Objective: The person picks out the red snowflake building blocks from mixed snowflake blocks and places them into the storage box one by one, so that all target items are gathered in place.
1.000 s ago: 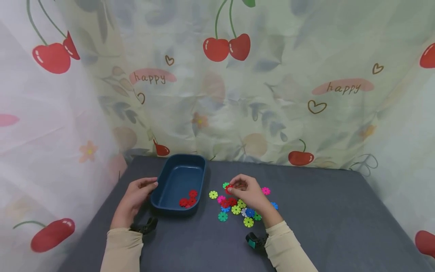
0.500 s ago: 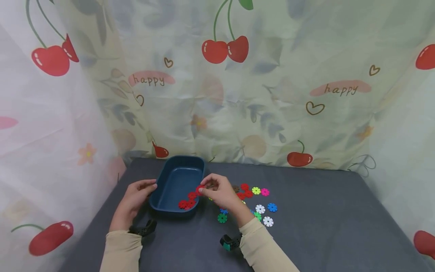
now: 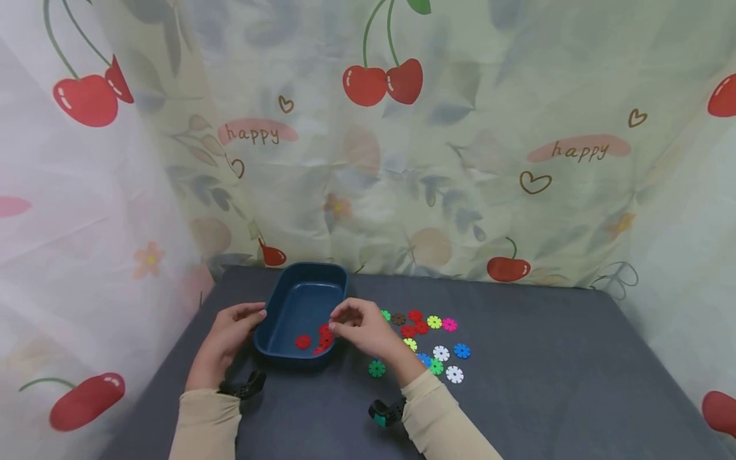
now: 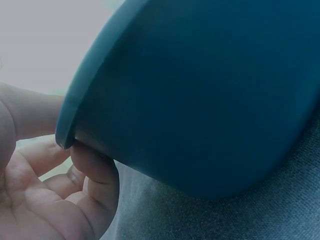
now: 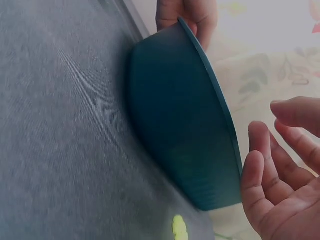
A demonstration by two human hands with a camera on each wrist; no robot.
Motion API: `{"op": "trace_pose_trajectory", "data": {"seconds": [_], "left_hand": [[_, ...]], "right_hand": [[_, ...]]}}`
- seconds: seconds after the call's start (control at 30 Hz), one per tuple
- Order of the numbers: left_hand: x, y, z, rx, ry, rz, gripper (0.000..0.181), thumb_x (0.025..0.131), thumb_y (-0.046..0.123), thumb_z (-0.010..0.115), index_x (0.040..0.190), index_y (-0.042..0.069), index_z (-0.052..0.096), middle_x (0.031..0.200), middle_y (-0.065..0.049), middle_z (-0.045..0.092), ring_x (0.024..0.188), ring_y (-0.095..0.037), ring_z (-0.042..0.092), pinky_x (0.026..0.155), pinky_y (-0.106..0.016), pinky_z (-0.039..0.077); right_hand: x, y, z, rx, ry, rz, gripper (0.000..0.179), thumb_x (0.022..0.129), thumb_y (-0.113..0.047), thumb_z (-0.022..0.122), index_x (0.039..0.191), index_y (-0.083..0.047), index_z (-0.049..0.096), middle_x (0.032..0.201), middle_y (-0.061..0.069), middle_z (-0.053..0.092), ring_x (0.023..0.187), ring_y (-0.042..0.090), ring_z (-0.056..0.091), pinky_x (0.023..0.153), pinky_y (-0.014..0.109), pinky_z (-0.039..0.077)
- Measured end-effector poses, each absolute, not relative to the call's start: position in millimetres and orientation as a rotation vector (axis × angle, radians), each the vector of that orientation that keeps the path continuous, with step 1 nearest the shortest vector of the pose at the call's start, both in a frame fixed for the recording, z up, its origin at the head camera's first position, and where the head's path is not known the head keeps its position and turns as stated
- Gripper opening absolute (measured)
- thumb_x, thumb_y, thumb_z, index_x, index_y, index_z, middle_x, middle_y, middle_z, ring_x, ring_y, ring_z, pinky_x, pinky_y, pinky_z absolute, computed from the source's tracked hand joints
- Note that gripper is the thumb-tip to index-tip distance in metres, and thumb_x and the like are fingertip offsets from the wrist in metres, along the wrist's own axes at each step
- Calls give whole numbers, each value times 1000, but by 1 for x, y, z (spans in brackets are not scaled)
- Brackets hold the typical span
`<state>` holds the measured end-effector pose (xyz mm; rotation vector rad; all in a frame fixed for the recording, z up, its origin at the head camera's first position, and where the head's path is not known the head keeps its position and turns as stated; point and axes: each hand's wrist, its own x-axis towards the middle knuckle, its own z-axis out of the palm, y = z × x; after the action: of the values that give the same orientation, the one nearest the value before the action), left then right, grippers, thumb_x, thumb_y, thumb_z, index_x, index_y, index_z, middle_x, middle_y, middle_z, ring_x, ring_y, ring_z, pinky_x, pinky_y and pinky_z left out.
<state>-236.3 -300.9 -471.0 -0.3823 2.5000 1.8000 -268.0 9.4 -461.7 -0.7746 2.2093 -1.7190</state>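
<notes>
My left hand (image 3: 231, 332) grips the left rim of a dark blue plastic tub (image 3: 266, 348). In the left wrist view the thumb lies over the rim and curled fingers (image 4: 95, 170) sit under it. Over the tub's right edge is my right hand (image 3: 368, 329); the right wrist view shows its fingers (image 5: 254, 170) loosely bent and parted from the thumb, with nothing between them. Several red notched snowflake discs (image 3: 303, 342) lie in the tub's near right part, some partly hidden by the right fingers.
Right of the tub, loose snowflake discs lie on the grey cloth (image 3: 535, 377): red (image 3: 421, 327), yellow (image 3: 434, 322), pink (image 3: 450, 324), white (image 3: 454, 374), blue (image 3: 462, 351), green (image 3: 376, 368) and brown (image 3: 398, 319). My right forearm hides part of the spread. A printed curtain (image 3: 448, 191) stands behind.
My right hand has moved left from the loose discs to the tub with a red snowflake disc and let it go; the red discs inside have shifted. The left hand stays on the rim.
</notes>
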Motion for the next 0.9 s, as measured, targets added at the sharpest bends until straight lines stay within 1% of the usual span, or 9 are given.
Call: {"op": "trace_pose_trajectory", "data": {"seconds": [0.17, 0.23, 0.3, 0.4, 0.5, 0.6, 0.67, 0.77, 0.9], "left_hand": [[-237, -302, -471, -386, 2498, 1804, 53, 110, 32, 61, 152, 1, 55, 149, -22, 57, 129, -30, 58, 94, -30, 53], [-237, -301, -472, -395, 2494, 1808, 52, 110, 31, 61, 152, 1, 55, 149, -22, 57, 129, -30, 58, 94, -30, 54], [-237, -301, -472, -399, 2494, 1808, 53, 110, 30, 61, 152, 1, 54, 149, -23, 57, 129, -30, 59, 93, -29, 54], [-237, -300, -472, -407, 2490, 1812, 52, 110, 29, 61, 152, 0, 54, 150, -23, 56, 129, -31, 59, 93, -28, 54], [-237, -300, -472, -402, 2489, 1816, 53, 110, 29, 61, 152, 0, 54, 150, -24, 56, 129, -31, 59, 93, -29, 55], [-238, -299, -470, -394, 2492, 1810, 53, 110, 30, 61, 153, 0, 53, 150, -24, 56, 129, -31, 59, 93, -30, 55], [-238, -298, -470, -391, 2494, 1805, 54, 110, 31, 61, 153, 0, 53, 150, -24, 56, 130, -31, 59, 93, -30, 55], [-239, -298, -471, -395, 2493, 1797, 54, 110, 31, 61, 154, 1, 53, 151, -23, 55, 131, -31, 58, 96, -32, 54], [-238, -299, -474, -408, 2488, 1792, 55, 110, 32, 61, 154, 2, 52, 153, -23, 54, 133, -30, 57, 102, -36, 54]], "right_hand": [[-271, 23, -462, -761, 2245, -1720, 18, 102, -19, 73, 117, -8, 72, 115, 9, 73, 98, 44, 70, 75, 33, 56], [-274, 31, -463, -735, 2257, -1728, 19, 102, -20, 73, 117, -7, 72, 116, 10, 73, 98, 45, 70, 74, 38, 58], [-276, 40, -464, -701, 2261, -1742, 19, 102, -20, 73, 117, -8, 73, 117, 10, 73, 100, 48, 69, 77, 45, 60], [-281, 57, -466, -667, 2313, -1730, 17, 102, -20, 74, 116, -11, 73, 117, 10, 73, 100, 47, 69, 79, 49, 60], [-285, 74, -469, -656, 2403, -1665, 16, 102, -20, 73, 116, -13, 73, 116, 8, 73, 97, 40, 70, 78, 42, 59], [-289, 93, -473, -656, 2477, -1593, 19, 102, -18, 72, 119, -8, 73, 115, 9, 73, 97, 28, 71, 79, 36, 58], [-292, 104, -476, -635, 2501, -1558, 22, 102, -17, 72, 121, -4, 72, 114, 10, 74, 97, 23, 70, 80, 35, 58], [-295, 118, -478, -593, 2549, -1511, 24, 102, -16, 72, 122, -2, 72, 114, 10, 74, 97, 21, 70, 80, 35, 58], [-299, 133, -481, -528, 2612, -1447, 23, 101, -16, 73, 122, -4, 72, 117, 9, 73, 101, 24, 69, 80, 37, 58]]}}
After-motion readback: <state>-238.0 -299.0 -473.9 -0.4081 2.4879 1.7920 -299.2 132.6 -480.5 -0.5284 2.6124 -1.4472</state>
